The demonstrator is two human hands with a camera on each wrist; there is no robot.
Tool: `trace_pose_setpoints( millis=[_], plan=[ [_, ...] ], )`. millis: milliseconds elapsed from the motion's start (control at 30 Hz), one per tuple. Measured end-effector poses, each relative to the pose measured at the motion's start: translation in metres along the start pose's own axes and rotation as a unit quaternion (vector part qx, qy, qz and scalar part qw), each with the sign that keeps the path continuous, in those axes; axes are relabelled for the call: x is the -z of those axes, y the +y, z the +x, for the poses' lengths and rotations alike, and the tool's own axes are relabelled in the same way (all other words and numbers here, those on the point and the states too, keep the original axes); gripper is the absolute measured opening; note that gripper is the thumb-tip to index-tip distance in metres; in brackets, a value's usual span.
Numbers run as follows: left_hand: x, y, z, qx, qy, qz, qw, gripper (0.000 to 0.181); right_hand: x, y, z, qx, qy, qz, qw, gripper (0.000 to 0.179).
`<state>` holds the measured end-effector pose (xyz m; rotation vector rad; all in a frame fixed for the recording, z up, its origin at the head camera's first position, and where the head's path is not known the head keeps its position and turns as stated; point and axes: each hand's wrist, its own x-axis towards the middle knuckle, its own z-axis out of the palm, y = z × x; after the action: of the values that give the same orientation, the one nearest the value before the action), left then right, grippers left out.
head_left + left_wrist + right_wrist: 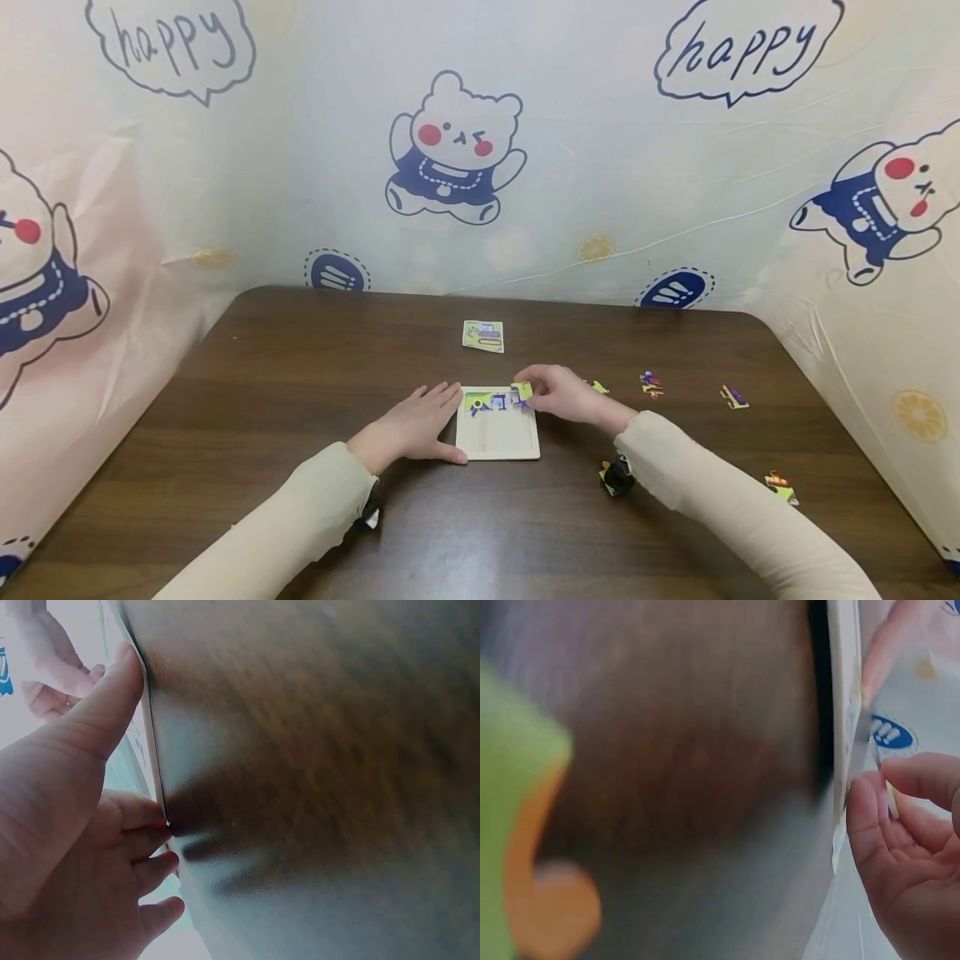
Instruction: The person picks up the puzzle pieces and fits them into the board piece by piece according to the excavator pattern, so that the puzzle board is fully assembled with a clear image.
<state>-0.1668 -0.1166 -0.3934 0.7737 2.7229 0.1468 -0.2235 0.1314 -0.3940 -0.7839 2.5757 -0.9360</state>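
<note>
A white puzzle tray (pixel 497 440) lies on the brown table, with joined jigsaw pieces (pixel 485 403) along its far side. My left hand (pixel 422 423) rests against the tray's left edge, fingers extended and thumb at the near corner; the left wrist view shows this hand (pixel 67 817) along the rim. At the far right corner of the tray, my right hand (pixel 564 393) pinches a yellow-green and purple jigsaw piece (pixel 522 390) beside the joined row. In the right wrist view, thumb and fingers of that hand (pixel 915 832) hold the piece (pixel 892 801) nearly edge-on.
A picture card (pixel 483 335) of a digger-like vehicle lies beyond the tray. Loose jigsaw pieces are scattered to the right, among them a purple-orange one (pixel 651 384), a striped one (pixel 735 397) and a green-orange one (pixel 782 487). Another piece (pixel 606 482) lies partly under my right wrist.
</note>
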Motion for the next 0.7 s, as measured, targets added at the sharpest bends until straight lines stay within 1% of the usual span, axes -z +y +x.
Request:
trace_pose_setpoints(
  millis=[200,300,500,567,700],
  plan=[
    [0.0,0.0,0.0,0.001,-0.002,0.002,1.0,0.097,-0.011,-0.003,0.002,0.028,0.015,-0.054,0.998,0.031],
    [0.0,0.0,0.001,0.003,-0.004,0.0,1.0,0.097,-0.012,-0.005,0.004,0.026,0.015,-0.058,0.9979,0.033],
    [-0.001,-0.001,0.001,0.003,-0.008,0.007,0.9999,0.098,-0.012,-0.01,0.004,0.003,-0.014,-0.063,0.9979,0.04],
    [-0.001,-0.001,0.001,0.002,-0.006,0.007,1.0,0.098,-0.012,-0.012,0.004,0.004,-0.018,-0.071,0.9973,0.041],
    [0.0,-0.001,0.001,0.001,-0.002,0.001,1.0,0.097,-0.013,-0.014,0.005,0.016,-0.014,-0.09,0.9957,0.041]
  ],
)
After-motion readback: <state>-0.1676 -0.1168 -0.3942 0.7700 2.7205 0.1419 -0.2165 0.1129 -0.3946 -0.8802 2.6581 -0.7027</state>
